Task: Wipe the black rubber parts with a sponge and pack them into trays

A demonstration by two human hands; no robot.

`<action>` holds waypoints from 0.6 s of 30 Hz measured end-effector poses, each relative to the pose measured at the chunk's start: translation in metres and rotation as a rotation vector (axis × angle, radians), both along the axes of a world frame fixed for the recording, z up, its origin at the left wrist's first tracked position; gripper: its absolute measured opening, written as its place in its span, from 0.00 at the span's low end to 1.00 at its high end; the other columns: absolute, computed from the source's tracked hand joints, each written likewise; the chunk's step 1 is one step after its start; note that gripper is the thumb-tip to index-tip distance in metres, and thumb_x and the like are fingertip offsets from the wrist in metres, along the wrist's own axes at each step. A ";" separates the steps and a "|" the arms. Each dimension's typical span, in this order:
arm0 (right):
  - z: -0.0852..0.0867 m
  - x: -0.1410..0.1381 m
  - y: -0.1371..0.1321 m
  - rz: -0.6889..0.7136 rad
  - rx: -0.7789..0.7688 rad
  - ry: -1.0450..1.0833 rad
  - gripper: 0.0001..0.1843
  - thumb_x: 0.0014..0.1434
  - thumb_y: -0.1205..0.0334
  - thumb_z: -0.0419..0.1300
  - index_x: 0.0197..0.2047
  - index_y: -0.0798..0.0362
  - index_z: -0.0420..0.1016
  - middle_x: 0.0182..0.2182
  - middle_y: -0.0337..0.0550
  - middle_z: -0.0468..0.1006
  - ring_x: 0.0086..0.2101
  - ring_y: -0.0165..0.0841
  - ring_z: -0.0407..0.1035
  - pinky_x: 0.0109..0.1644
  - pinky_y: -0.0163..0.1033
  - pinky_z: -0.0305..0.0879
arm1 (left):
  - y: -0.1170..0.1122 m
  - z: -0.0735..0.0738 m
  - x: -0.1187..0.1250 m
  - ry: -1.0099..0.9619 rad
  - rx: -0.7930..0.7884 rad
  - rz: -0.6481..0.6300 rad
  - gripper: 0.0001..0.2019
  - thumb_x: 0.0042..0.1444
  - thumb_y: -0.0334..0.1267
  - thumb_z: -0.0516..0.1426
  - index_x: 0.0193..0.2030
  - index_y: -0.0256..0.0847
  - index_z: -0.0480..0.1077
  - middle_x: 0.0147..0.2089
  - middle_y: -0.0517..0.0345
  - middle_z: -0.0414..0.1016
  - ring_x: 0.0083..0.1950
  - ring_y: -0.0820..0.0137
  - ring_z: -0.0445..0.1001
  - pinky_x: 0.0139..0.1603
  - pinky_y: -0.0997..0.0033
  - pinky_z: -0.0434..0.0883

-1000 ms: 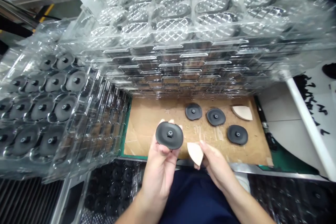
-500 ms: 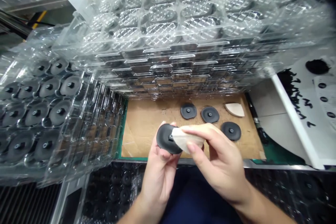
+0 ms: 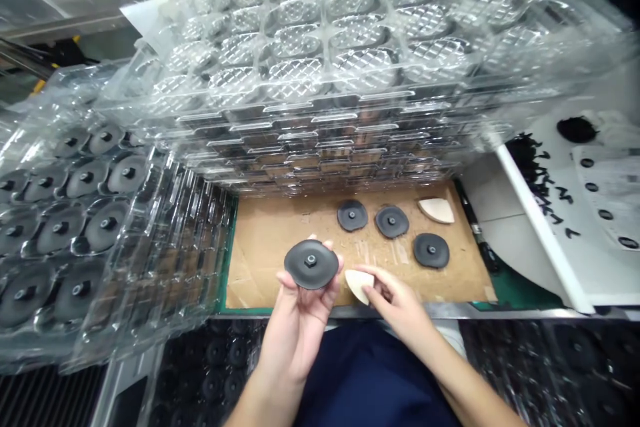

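My left hand point(image 3: 300, 320) holds a round black disc point(image 3: 311, 265) with a small centre hub, face up, over the near edge of a brown cardboard sheet point(image 3: 270, 233). My right hand point(image 3: 397, 303) pinches a small cream wedge-shaped pad point(image 3: 358, 283) just right of the disc, not touching it. Three more black discs lie on the cardboard: two side by side point(image 3: 352, 215) point(image 3: 392, 221) and one nearer right point(image 3: 431, 251). A second cream wedge pad point(image 3: 437, 210) lies at the cardboard's far right.
A tall stack of clear blister trays point(image 3: 325, 80) rises behind the cardboard. Left, clear trays filled with black discs point(image 3: 65, 213) slope toward me. A white bin point(image 3: 565, 213) with black trimmings stands at right. More black discs sit in a tray point(image 3: 215, 373) below the bench edge.
My right hand drew the cream pad off the disc's face and back down to the right. The disc in my left hand is uncovered again and tilted flatter.
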State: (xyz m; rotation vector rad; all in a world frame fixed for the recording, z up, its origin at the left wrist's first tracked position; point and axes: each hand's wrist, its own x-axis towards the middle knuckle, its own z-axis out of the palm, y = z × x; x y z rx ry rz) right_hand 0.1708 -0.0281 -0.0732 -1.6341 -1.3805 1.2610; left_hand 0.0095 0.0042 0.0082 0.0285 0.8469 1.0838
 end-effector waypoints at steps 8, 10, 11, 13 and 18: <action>0.033 0.007 0.002 -0.053 0.227 -0.052 0.28 0.60 0.51 0.54 0.61 0.52 0.61 0.56 0.53 0.65 0.41 0.35 0.71 0.50 0.43 0.68 | -0.008 -0.005 0.005 0.069 -0.030 -0.265 0.23 0.48 0.55 0.58 0.48 0.46 0.75 0.42 0.52 0.81 0.37 0.65 0.79 0.36 0.72 0.76; 0.048 0.014 -0.003 0.088 0.297 -0.086 0.43 0.53 0.45 0.61 0.66 0.53 0.52 0.60 0.54 0.61 0.55 0.42 0.63 0.59 0.46 0.60 | -0.014 -0.014 0.010 0.098 -0.080 -0.384 0.24 0.49 0.57 0.57 0.47 0.44 0.76 0.41 0.50 0.81 0.39 0.62 0.79 0.40 0.66 0.76; 0.053 0.018 -0.007 0.163 0.315 -0.104 0.48 0.50 0.45 0.64 0.67 0.53 0.50 0.60 0.54 0.62 0.58 0.43 0.59 0.61 0.47 0.56 | -0.017 -0.019 0.013 0.110 -0.106 -0.455 0.25 0.49 0.57 0.57 0.46 0.42 0.76 0.39 0.49 0.81 0.41 0.59 0.79 0.43 0.62 0.75; 0.059 0.027 -0.014 0.238 0.300 -0.129 0.48 0.47 0.48 0.67 0.65 0.54 0.52 0.55 0.53 0.68 0.56 0.42 0.61 0.61 0.47 0.57 | -0.023 -0.024 0.022 0.143 -0.156 -0.581 0.25 0.48 0.58 0.57 0.43 0.38 0.77 0.39 0.45 0.81 0.44 0.54 0.78 0.48 0.56 0.73; 0.063 0.056 -0.043 0.226 0.246 -0.068 0.42 0.45 0.51 0.68 0.61 0.53 0.60 0.52 0.49 0.70 0.53 0.39 0.63 0.60 0.44 0.56 | -0.035 -0.021 0.059 0.136 -0.165 -0.754 0.29 0.43 0.57 0.62 0.49 0.41 0.75 0.47 0.47 0.79 0.51 0.50 0.74 0.53 0.51 0.68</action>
